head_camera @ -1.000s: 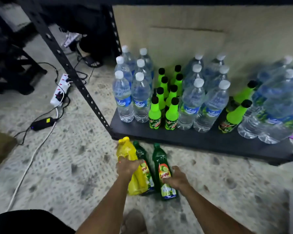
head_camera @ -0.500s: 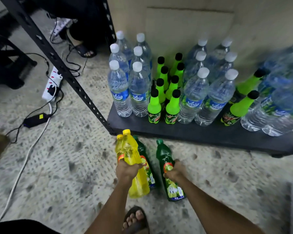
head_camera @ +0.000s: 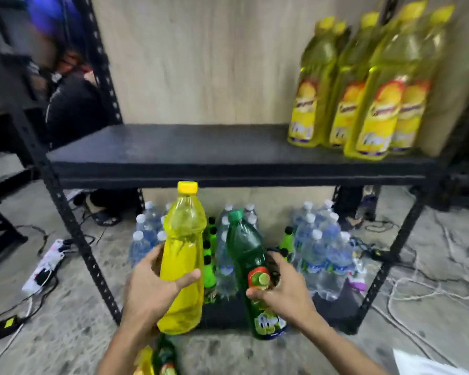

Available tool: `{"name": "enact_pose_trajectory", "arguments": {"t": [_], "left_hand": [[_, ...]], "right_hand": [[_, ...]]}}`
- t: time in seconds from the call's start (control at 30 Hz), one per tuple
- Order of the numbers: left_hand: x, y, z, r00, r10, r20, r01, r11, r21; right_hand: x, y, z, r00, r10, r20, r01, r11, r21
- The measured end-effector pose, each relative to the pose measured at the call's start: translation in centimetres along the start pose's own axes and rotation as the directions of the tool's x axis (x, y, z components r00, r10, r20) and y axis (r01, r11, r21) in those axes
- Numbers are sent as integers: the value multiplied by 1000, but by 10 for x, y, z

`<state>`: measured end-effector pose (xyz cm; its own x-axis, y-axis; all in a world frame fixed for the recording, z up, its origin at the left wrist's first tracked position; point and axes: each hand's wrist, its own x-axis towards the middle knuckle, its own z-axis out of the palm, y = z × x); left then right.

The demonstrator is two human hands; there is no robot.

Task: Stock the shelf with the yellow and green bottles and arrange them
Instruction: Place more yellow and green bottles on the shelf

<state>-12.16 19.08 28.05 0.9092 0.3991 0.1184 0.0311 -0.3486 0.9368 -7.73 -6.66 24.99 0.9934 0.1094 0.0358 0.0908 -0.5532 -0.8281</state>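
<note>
My left hand [head_camera: 153,289] grips a yellow bottle [head_camera: 183,255] with a yellow cap, held upright below the front edge of the black middle shelf [head_camera: 173,150]. A dark green bottle [head_camera: 251,269] with a lime label is in my right hand [head_camera: 284,289], tilted slightly left, just right of the yellow one. Several yellow bottles [head_camera: 363,85] stand on the right end of that shelf. On the floor by my left forearm lie one more yellow bottle [head_camera: 144,361] and one more green bottle [head_camera: 164,358], partly cut off by the frame.
The bottom shelf holds clear water bottles [head_camera: 320,253] and small bright green bottles [head_camera: 209,266]. A black upright post [head_camera: 73,228] stands at the left. A power strip [head_camera: 45,267] and cables lie on the floor. A seated person in dark clothes [head_camera: 71,109] is behind the rack.
Both hands lifted their bottles off the floor up toward the middle shelf. My view rose from the bottom shelf, bringing the middle shelf and its yellow bottles into sight.
</note>
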Motion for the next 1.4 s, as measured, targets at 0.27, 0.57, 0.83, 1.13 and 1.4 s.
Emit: {"name": "enact_pose_trajectory", "arguments": {"t": [0.27,0.57,0.83,1.13,1.4], "left_hand": [[65,217,22,903,406,-144,-428,883,-194],[207,294,139,876,451,-170,-471,876,-102],[265,293,214,901,431,-57,-434,893,-120],[273,292,215,933,353,65,-350,935,-48],[199,273,146,953,289,90,-291,957,8]], "right_hand": [[23,-141,-159,871,-279,-404,352,929,116],[130,-185,-221,752,-207,-625,311,949,60],[173,-159,-213,720,-124,-682,210,977,45],[175,-154,-219,762,-143,-632,172,985,-16],[100,-149,-198,742,-203,-639,149,979,-139]]}}
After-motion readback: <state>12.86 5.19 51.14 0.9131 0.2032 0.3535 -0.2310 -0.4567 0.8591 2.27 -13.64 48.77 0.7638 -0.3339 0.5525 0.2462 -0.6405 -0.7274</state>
